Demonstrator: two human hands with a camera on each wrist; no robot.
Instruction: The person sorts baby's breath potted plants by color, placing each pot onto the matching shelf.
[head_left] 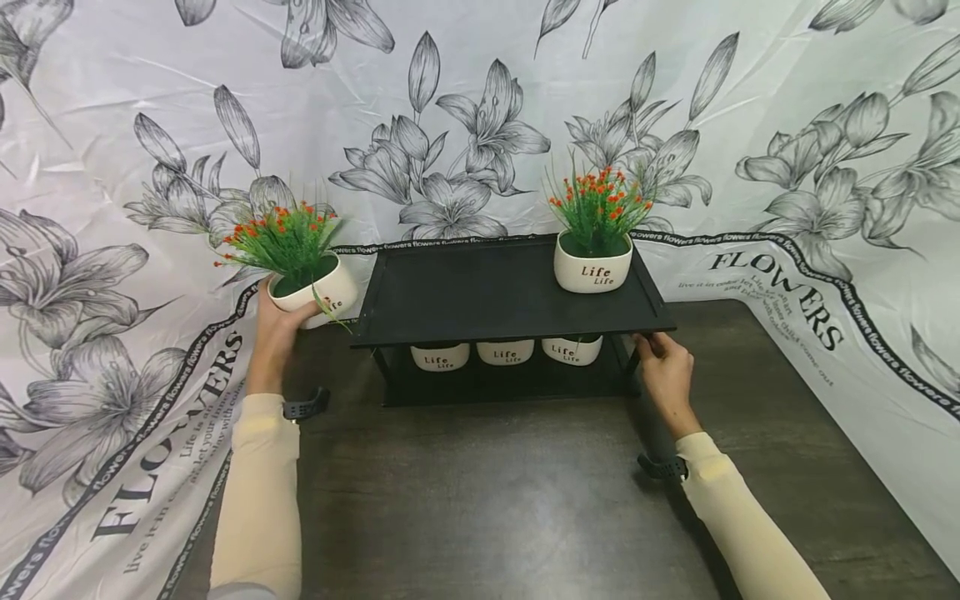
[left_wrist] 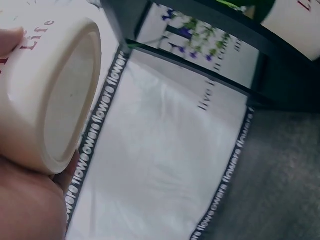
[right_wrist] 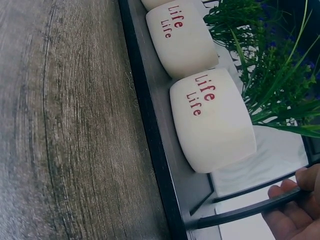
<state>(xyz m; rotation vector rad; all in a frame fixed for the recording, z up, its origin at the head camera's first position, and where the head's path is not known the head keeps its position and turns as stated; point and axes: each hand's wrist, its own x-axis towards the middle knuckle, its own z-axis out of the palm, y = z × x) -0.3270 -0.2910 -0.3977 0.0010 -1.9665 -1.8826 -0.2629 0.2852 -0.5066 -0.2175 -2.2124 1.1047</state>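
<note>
My left hand (head_left: 279, 329) grips a white "Life" flowerpot (head_left: 335, 293) with green grass and small orange-red flowers, tilted and raised beside the left end of a black two-tier shelf (head_left: 465, 287). In the left wrist view the underside of that pot (left_wrist: 70, 102) faces the camera. At the shelf's front right corner, my right hand (head_left: 666, 367) holds the frame; the right wrist view shows fingers (right_wrist: 290, 200) curled round its black post (right_wrist: 245, 212). A matching potted plant (head_left: 594, 265) with orange-red flowers stands on the top tier's right side.
Three white pots (head_left: 505, 352) stand in a row on the lower tier, their plants mostly hidden by the top board; the right wrist view shows purple-flowered greenery (right_wrist: 280, 75). The shelf sits on a dark wooden table (head_left: 480, 500). Behind hangs a flower-printed white cloth (head_left: 480, 125).
</note>
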